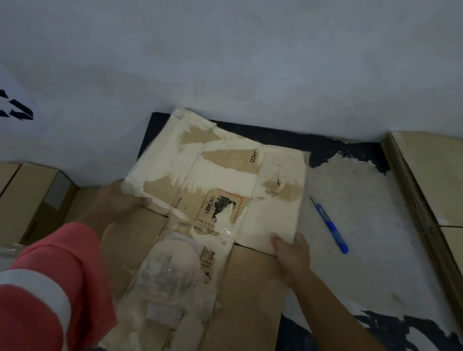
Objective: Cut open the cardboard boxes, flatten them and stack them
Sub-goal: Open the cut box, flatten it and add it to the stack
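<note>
A worn cardboard box (pixel 218 179) with torn white paper, clear tape and a "UN 3481" label lies opened out on the dark mat (pixel 339 148) in the centre. My left hand (pixel 121 205) grips its left edge, fingers curled over the fold. My right hand (pixel 291 250) holds the near right corner of the upper panel, thumb on top. The lower panels (pixel 244 302) stretch toward me. A blue utility knife (pixel 329 226) lies on the mat to the right of the box, apart from both hands.
A stack of flattened cardboard (pixel 441 199) lies at the right edge. Several intact brown boxes (pixel 18 198) stand at the left by the wall. A white sheet with a recycling symbol (pixel 4 102) sits at the far left. A pale wall rises behind.
</note>
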